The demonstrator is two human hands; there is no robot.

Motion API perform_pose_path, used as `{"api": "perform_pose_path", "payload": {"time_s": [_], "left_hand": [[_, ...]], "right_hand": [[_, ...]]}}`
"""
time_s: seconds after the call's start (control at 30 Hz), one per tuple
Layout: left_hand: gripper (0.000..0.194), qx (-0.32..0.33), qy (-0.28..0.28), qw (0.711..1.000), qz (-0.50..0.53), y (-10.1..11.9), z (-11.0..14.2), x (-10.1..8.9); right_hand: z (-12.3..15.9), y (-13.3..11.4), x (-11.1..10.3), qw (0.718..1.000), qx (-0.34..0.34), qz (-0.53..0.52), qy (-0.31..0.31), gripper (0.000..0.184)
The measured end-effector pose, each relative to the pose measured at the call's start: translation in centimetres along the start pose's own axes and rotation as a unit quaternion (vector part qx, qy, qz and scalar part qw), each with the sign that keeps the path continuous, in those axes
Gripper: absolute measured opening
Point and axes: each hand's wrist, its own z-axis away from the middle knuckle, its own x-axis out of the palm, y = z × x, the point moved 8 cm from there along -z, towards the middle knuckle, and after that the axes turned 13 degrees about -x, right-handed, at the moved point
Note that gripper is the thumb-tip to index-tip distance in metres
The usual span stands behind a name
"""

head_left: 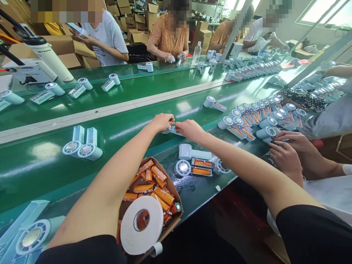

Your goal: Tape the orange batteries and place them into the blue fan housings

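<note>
Both arms stretched out toward 12 o'clock over the green belt (115, 139); left hand (162, 121) and right hand (189, 129) meet on one small white fan unit (172, 130) lying flat at belt's near edge. Fingers of both pinched closed on it, left at its round end, right on its handle. Best done by keeping it flat, pressing evenly from both sides. Box of orange battery cells (150, 183) at 6 o'clock, tape roll (141, 229) on top; more fan units (198, 165) at 5 o'clock; a co-worker's hands (288, 150) at 3 o'clock
</note>
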Motion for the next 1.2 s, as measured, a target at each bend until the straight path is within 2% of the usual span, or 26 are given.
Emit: {"api": "perform_pose_path", "payload": {"time_s": [0.2, 0.33, 0.63, 0.73, 0.93, 1.07, 1.2], "left_hand": [[0.026, -0.01, 0.0, 0.999, 0.035, 0.3, -0.6, 0.4], [0.034, -0.013, -0.005, 0.999, 0.051, 0.6, -0.9, 0.7], [0.034, -0.019, 0.014, 0.998, 0.06, 1.5, -1.2, 1.1], [0.035, -0.017, 0.019, 0.998, 0.062, 1.9, -1.4, 1.3], [0.035, -0.009, 0.019, 0.998, 0.067, 2.4, -2.3, 1.6], [0.034, 0.0, 0.018, 0.998, 0.067, 2.7, -2.7, 1.8], [0.034, -0.001, 0.019, 0.998, 0.064, 2.8, -3.1, 2.2]], "right_hand": [[-0.7, -0.1, 0.4, 0.999, -0.008, 0.012, -0.052, 0.036], [-0.6, 0.0, 0.7, 0.997, -0.014, 0.007, -0.076, 0.038], [-0.9, 0.8, 1.2, 0.998, 0.008, -0.023, -0.055, 0.036], [-0.7, 1.7, 0.6, 0.998, 0.013, -0.054, -0.018, 0.034], [0.7, 4.5, -0.1, 0.989, 0.052, -0.128, 0.047, 0.041], [0.8, 6.4, 0.6, 0.984, 0.071, -0.162, 0.035, 0.029], [-0.4, 7.7, 1.5, 0.98, 0.092, -0.176, -0.023, 0.023]]}}
